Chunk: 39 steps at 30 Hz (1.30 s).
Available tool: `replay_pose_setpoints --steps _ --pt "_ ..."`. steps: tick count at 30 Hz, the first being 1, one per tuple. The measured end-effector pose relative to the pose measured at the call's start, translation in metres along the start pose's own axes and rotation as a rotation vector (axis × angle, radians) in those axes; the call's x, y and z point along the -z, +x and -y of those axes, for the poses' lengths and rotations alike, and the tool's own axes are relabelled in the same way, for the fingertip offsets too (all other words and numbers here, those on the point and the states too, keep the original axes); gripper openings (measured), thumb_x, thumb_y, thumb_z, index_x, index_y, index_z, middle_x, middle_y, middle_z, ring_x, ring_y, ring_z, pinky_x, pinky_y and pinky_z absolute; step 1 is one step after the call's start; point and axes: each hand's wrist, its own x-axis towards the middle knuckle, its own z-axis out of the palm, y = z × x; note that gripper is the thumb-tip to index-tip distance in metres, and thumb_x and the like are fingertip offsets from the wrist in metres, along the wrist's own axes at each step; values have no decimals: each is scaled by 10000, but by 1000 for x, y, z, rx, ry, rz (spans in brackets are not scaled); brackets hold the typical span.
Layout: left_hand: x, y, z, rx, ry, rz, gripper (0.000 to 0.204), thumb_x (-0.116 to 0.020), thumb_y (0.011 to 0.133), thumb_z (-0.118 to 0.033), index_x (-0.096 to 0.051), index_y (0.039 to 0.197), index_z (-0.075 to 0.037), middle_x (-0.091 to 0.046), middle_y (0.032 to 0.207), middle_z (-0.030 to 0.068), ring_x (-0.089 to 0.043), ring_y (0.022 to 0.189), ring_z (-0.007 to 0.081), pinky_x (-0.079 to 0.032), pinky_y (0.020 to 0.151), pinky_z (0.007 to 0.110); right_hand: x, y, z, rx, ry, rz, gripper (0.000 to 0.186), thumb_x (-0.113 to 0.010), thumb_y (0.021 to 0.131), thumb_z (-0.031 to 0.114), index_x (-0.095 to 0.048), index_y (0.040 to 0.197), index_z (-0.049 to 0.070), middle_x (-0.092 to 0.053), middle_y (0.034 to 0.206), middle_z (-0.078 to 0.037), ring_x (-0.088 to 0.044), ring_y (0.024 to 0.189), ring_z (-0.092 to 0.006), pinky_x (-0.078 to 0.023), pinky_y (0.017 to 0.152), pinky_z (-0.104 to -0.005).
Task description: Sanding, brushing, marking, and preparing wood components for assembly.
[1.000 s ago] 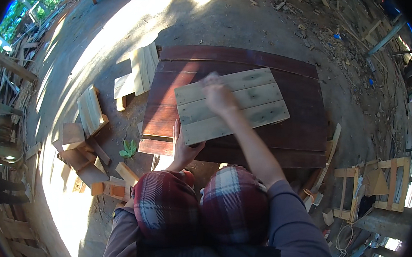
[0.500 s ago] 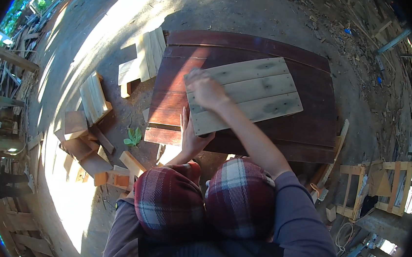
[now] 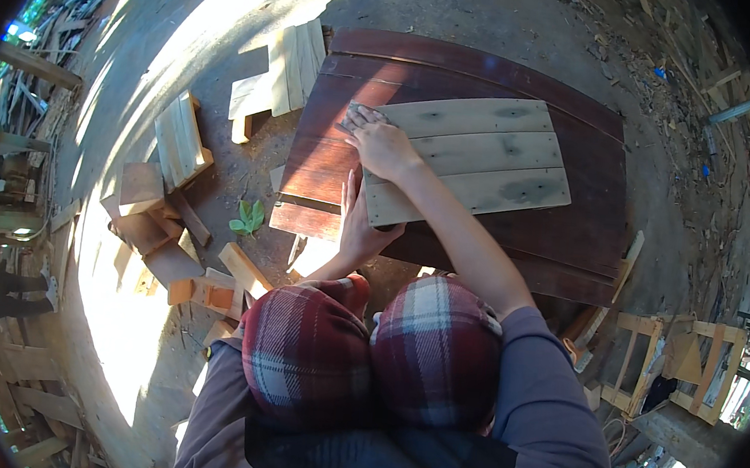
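Left hand (image 3: 361, 229) open, bracing panel's (image 3: 472, 149) near-left corner; right hand (image 3: 380, 144) over far-left end, whether gripping anything: cannot tell. Panel rests on table (image 3: 593, 208). Boards joined; dark stains (image 3: 529, 190) visible, surface apparently unfinished.

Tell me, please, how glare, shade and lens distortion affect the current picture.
Head view: sunlight burns out part of the floor; a bright streak crosses the red tabletop; the slatted panel lies mostly in shade. Same view: fisheye bending curves the tabletop's far edge.
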Motion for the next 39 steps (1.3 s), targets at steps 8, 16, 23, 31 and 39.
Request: replay_pose_setpoints --steps 8,16,23,31,39 --pt "4 2 -2 2 9 2 947 -806 687 -305 -330 1462 -42 -277 1523 197 -118 1433 489 -130 1166 578 48 -12 -76 -309 173 270 458 -398 1016 288 -470 1414 72 -434 1486 -125 -361 1403 -276 -298 1158 -395" --pt "5 -13 17 75 -87 17 898 -801 690 -329 -383 1445 -79 -331 1514 170 -111 1439 479 -106 1174 567 77 -62 31 148 351 444 448 -453 989 238 -473 1418 111 -439 1482 -116 -377 1394 -266 -335 1142 -384" --pt "1 -1 5 78 -50 -10 970 -771 691 -354 -315 1436 68 -347 1474 277 -193 1454 390 -139 1196 491 61 -17 -20 287 303 492 445 -468 988 261 -482 1405 105 -432 1485 -130 -420 1364 -297 -367 1119 -402" --pt "-11 -11 27 29 1 -132 946 -776 680 -358 -354 1423 46 -336 1476 291 -230 1432 431 -186 1182 508 79 -59 28 191 472 553 451 -493 961 251 -497 1389 106 -504 1406 -169 -447 1333 -321 -389 1099 -406" --pt "-3 2 15 103 -98 -82 973 -806 646 -313 -344 1431 29 -353 1481 254 -253 1437 377 -194 1196 470 51 4 -17 106 303 394 399 -452 983 274 -549 1316 75 -514 1398 -157 -432 1346 -295 -428 1059 -413"
